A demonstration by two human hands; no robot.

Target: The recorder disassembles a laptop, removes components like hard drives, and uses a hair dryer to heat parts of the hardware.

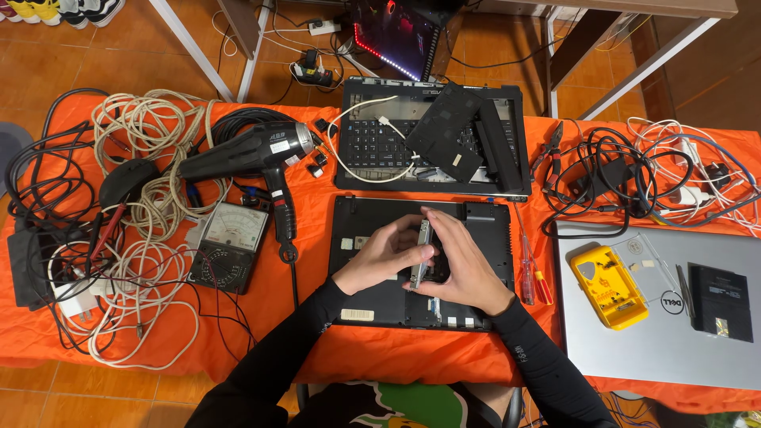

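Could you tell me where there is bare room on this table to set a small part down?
Bare cloth between the meter and laptop base, and along the near edge. The grey laptop's lid has room. Cables crowd the left.

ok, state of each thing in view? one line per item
left hand: gripping the drive
right hand: gripping the drive
drive: held on edge over the base
laptop base: cover off, bay exposed
keyboard deck: apart from the base
silver laptop: lid shut
red screwdrivers: lying unused
hair dryer: lying on its side

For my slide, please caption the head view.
Both hands hold a drive over an opened laptop base on an orange cloth.
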